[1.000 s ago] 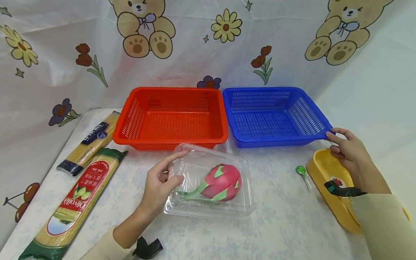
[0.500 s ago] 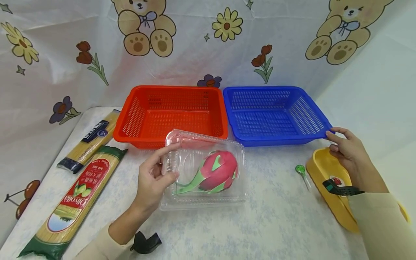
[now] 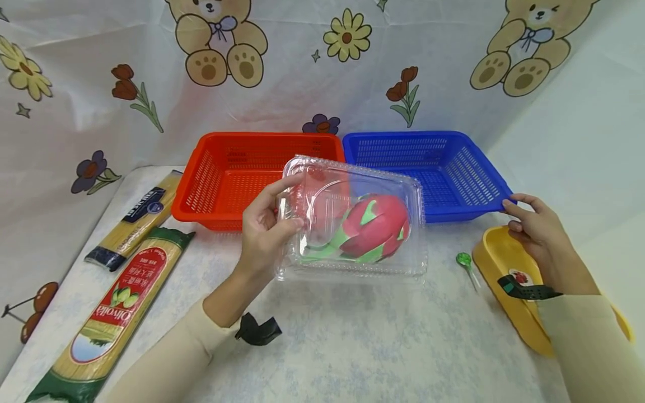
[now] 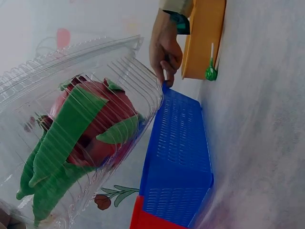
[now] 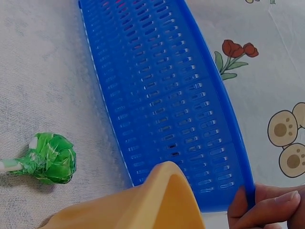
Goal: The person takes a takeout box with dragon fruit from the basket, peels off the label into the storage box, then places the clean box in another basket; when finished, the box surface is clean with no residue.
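My left hand (image 3: 264,232) grips the left end of a clear plastic clamshell box (image 3: 322,196), thumb on the near side. Inside it lies a pink and green dragon fruit (image 3: 378,224). The box is held up over the table, overlapping the front of the red basket (image 3: 188,215) and the blue basket (image 3: 448,215) in the head view. With thumb and fingers my right hand (image 3: 539,229) pinches the front right corner of the blue basket's rim, as the right wrist view shows up close.
A yellow container (image 3: 496,291) stands under my right forearm, a green-wrapped lollipop (image 3: 464,260) to its left. Two packs of spaghetti, one with a green end (image 3: 121,308) and one with a dark blue label (image 3: 136,218), lie at the left. A patterned cloth (image 3: 282,106) hangs behind.
My left hand has raised the clamshell box with the dragon fruit off the table and carried it away from me and to the right. My right hand stays on the blue basket's corner.
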Demonstrator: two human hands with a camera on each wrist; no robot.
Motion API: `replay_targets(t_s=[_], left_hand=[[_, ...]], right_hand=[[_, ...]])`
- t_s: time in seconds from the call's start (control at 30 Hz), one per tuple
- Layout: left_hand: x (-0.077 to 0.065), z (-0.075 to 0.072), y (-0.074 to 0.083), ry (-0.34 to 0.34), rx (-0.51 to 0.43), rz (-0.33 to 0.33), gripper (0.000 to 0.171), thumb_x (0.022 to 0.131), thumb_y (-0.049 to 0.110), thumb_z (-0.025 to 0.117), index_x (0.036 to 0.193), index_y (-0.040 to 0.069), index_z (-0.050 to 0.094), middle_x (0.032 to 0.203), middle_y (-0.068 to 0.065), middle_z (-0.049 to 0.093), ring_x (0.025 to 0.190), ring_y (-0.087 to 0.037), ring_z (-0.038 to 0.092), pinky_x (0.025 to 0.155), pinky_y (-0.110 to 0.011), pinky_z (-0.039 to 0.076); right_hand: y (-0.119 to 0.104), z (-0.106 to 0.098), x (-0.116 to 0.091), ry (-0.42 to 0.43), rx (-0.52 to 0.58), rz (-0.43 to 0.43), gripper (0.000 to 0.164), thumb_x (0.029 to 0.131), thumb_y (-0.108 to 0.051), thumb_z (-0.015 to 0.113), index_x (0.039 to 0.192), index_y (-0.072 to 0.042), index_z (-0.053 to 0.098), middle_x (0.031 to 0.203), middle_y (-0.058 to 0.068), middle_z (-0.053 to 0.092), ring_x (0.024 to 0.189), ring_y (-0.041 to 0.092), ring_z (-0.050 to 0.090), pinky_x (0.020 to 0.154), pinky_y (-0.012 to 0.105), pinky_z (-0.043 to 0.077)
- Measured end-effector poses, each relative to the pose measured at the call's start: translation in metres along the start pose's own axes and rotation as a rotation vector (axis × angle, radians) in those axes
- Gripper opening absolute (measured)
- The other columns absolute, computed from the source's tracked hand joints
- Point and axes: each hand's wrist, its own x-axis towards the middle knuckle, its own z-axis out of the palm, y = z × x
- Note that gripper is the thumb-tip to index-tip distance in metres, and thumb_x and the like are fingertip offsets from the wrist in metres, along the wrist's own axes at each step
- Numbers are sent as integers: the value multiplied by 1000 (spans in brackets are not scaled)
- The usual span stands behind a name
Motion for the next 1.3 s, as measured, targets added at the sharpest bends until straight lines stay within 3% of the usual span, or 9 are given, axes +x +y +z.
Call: replay_targets(t_s=[0.17, 0.27, 0.33, 0.43, 0.5, 0.57, 0.67, 1.0, 1.3], left_hand=[[28, 11, -26, 36, -50, -27, 54, 79, -2, 57, 128, 15, 69, 132, -12, 58, 108, -29, 59, 81, -38, 60], [43, 18, -41, 68, -102, -19, 53, 80, -4, 56, 129, 11, 69, 146, -10, 53, 125, -28, 54, 85, -36, 59], [52, 23, -49, 99, -123, -20, 52, 80, -4, 56, 129, 9, 69, 146, -6, 54, 121, -22, 55, 78, -27, 57], [65, 33, -59, 156, -146, -35, 52, 81, -3, 56, 130, 7, 69, 109, 0, 65, 89, -11, 55, 61, -19, 48], [74, 41, -66, 184, -170, -58, 52, 81, -3, 57, 131, 7, 69, 82, 3, 54, 68, -12, 41, 51, -20, 38], [82, 49, -71, 201, -192, -78, 51, 83, -3, 57, 131, 8, 68, 69, 1, 38, 58, -13, 33, 46, -20, 32], [94, 60, -81, 214, -203, -98, 48, 87, -3, 58, 132, 9, 68, 64, 1, 35, 51, -14, 29, 43, -21, 28], [132, 94, -129, 269, 26, -132, 45, 85, -2, 64, 126, 16, 73, 60, 1, 35, 50, -13, 30, 48, -25, 30], [126, 110, -160, 285, 163, -275, 43, 85, 5, 68, 123, 24, 74, 60, 2, 35, 49, -14, 30, 47, -26, 30]], right_hand=[[0, 0, -4, 7, -14, -7, 49, 88, -29, 79, 126, -26, 48, 89, -5, 70, 58, 12, 45, 55, 23, 42], [0, 2, -5, -1, -10, -17, 49, 89, -27, 79, 127, -25, 47, 88, -5, 70, 57, 13, 44, 54, 23, 41], [0, 2, -5, -11, 2, -23, 49, 90, -26, 78, 127, -24, 46, 88, -4, 70, 57, 13, 44, 54, 24, 40], [0, 4, -3, -12, 14, -28, 48, 90, -25, 78, 126, -23, 47, 88, -4, 70, 56, 13, 43, 53, 24, 39], [0, 4, -4, -11, 19, -29, 48, 90, -25, 78, 126, -23, 47, 88, -4, 70, 56, 13, 43, 53, 23, 40], [-1, 3, -5, -8, 22, -31, 47, 90, -25, 78, 126, -23, 47, 87, -4, 70, 56, 13, 43, 54, 23, 41], [-1, 2, -6, -8, 24, -35, 47, 90, -24, 77, 126, -23, 47, 86, -4, 70, 55, 13, 43, 54, 23, 41], [-2, -1, -6, -23, 46, -41, 47, 91, -24, 77, 126, -24, 46, 89, -3, 72, 55, 12, 43, 53, 23, 39], [0, -1, -7, -9, -14, -52, 46, 91, -28, 77, 126, -25, 47, 89, -5, 69, 56, 11, 44, 54, 21, 41]])
